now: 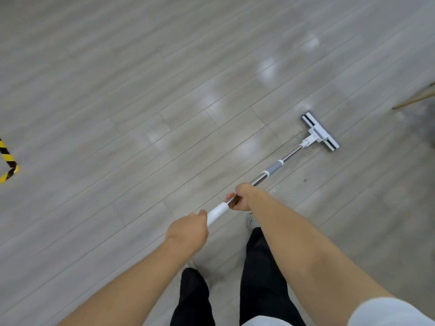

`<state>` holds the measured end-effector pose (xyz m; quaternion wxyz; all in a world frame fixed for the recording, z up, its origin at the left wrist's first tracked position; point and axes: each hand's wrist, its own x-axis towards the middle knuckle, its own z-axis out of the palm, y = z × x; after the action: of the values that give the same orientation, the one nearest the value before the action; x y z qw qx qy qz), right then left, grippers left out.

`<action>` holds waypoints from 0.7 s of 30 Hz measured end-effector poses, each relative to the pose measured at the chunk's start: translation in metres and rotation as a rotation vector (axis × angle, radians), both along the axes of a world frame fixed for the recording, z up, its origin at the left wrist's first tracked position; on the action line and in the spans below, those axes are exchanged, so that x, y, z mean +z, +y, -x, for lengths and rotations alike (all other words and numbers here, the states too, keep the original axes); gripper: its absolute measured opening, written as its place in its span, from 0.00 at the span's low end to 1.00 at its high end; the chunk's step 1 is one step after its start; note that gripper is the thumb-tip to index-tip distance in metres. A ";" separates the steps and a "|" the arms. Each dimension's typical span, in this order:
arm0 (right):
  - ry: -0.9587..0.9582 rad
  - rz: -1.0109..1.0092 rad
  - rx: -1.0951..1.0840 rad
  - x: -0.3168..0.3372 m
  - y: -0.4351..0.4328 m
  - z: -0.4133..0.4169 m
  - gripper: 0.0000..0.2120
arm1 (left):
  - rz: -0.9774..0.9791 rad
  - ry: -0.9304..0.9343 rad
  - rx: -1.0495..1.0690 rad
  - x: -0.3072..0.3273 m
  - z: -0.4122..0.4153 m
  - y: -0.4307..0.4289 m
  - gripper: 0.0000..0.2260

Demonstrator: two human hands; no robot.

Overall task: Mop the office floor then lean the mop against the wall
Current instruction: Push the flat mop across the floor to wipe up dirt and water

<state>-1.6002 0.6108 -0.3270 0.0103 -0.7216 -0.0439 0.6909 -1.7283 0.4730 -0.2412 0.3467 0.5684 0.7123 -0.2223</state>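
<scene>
Now, both hands are on the job: the left hand (pixel 188 230) is wrapped round the white end grip (pixel 217 214) nearest the body, and the right hand (pixel 242 197) curls round the bare metal shaft just beyond it. From there the mop (pixel 274 167) runs out to the far right, where its flat mop head (pixel 320 131) sits on the floor (pixel 117 90). To do this stroke well, I'd say press evenly so the head lies flat, pull along the planks, and sweep over the dark speck (pixel 305 180) beside the shaft. Grey wood-look boards all round, with pale glossy patches, likely light reflections. Yellow-and-black hazard tape (pixel 7 161) marks the left edge; a wooden leg (pixel 414 101) pokes in far right. No wall in sight.
</scene>
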 end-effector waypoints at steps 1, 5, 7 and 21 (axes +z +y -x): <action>0.024 0.005 -0.004 0.003 -0.023 0.019 0.15 | 0.020 0.007 0.003 0.004 0.019 -0.023 0.10; 0.081 0.063 -0.017 0.012 -0.112 0.093 0.14 | 0.058 0.038 0.009 0.022 0.089 -0.115 0.12; 0.094 0.090 -0.028 0.014 -0.145 0.124 0.13 | 0.072 0.061 0.022 0.031 0.118 -0.149 0.13; 0.137 0.038 -0.067 0.019 -0.143 0.150 0.14 | 0.080 0.090 -0.038 0.015 0.150 -0.142 0.13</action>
<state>-1.7502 0.4683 -0.3078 0.0226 -0.6737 -0.0059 0.7386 -1.8786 0.3315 -0.2262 0.3325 0.5566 0.7069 -0.2826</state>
